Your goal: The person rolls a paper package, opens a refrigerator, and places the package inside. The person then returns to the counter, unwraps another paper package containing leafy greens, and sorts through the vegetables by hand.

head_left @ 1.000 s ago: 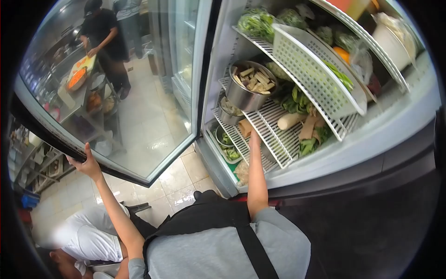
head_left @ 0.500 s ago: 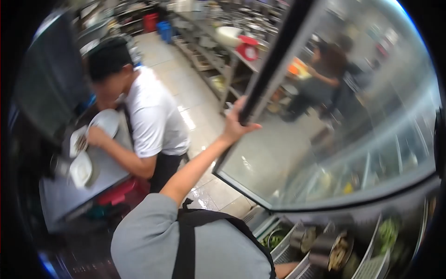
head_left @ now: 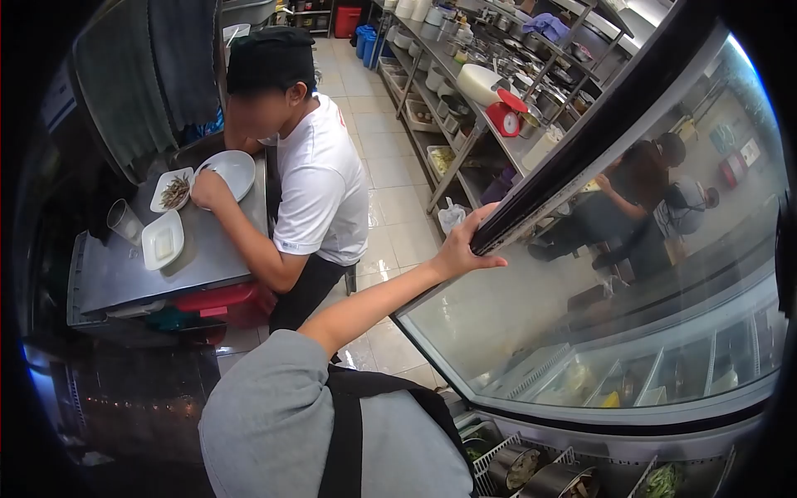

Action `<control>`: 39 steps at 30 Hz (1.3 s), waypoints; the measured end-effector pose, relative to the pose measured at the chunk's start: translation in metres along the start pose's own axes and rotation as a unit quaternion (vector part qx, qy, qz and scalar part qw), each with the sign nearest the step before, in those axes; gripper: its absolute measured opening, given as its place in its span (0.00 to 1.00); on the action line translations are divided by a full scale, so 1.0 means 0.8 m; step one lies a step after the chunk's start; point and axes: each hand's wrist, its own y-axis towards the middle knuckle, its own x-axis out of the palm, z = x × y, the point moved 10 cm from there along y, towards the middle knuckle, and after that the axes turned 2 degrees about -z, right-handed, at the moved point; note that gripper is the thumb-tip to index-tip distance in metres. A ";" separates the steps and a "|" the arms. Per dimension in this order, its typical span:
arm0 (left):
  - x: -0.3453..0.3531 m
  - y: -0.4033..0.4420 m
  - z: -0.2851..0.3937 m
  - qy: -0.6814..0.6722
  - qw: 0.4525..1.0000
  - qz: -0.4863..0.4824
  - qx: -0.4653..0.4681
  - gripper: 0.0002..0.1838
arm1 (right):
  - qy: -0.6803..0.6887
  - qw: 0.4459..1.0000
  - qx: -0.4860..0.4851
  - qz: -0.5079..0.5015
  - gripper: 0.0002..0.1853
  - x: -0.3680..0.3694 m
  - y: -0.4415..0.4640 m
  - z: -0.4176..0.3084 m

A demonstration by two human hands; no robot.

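Note:
My left hand [head_left: 466, 251] is wrapped round the black-edged frame of an open glass door [head_left: 498, 332], thumb stretched out over the glass. My left arm reaches up to it from a grey sleeve. Below the door, at the bottom right, are wire shelves with metal containers [head_left: 516, 466] of food and a bunch of green vegetables [head_left: 662, 481]. My right hand is out of view.
On the left a person in a white shirt [head_left: 320, 178] sits at a metal table [head_left: 207, 270] with a white plate [head_left: 237, 170], two small dishes and a glass [head_left: 124, 222]. Ahead, a metal rack [head_left: 465, 158] carries a red scale [head_left: 505, 118]. People show through or reflected in the glass.
The view has shifted, and the seated person and table appear further right. My left hand still grips the door. My right forearm, partly seen at the shelves before, is now out of view.

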 end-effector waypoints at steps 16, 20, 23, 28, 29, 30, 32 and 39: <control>-0.055 -0.051 0.085 0.063 0.997 0.003 0.050 0.46 | 0.342 0.750 -0.514 -0.235 0.09 0.087 -0.631 -0.341; -0.071 -0.079 0.133 0.048 0.995 -0.073 0.049 0.45 | 0.310 0.663 -0.637 -0.244 0.12 0.068 -0.774 -0.398; -0.073 -0.110 0.163 0.014 0.992 -0.123 0.018 0.47 | 0.341 0.659 -0.600 -0.300 0.15 0.050 -0.826 -0.419; -0.085 -0.165 0.240 0.000 0.980 -0.197 0.023 0.50 | 0.351 0.658 -0.544 -0.385 0.16 0.057 -0.849 -0.373; -0.091 -0.174 0.255 -0.004 0.976 -0.216 0.028 0.51 | 0.337 0.663 -0.535 -0.402 0.15 0.070 -0.847 -0.360; -0.087 -0.185 0.262 -0.046 0.960 -0.276 0.014 0.51 | 0.322 0.665 -0.528 -0.420 0.15 0.086 -0.843 -0.348; -0.084 -0.211 0.289 -0.084 0.927 -0.361 0.053 0.50 | 0.306 0.677 -0.508 -0.436 0.13 0.095 -0.846 -0.333; -0.082 -0.319 0.286 0.006 0.712 -0.692 0.117 0.37 | 0.265 0.688 -0.480 -0.476 0.15 0.109 -0.851 -0.306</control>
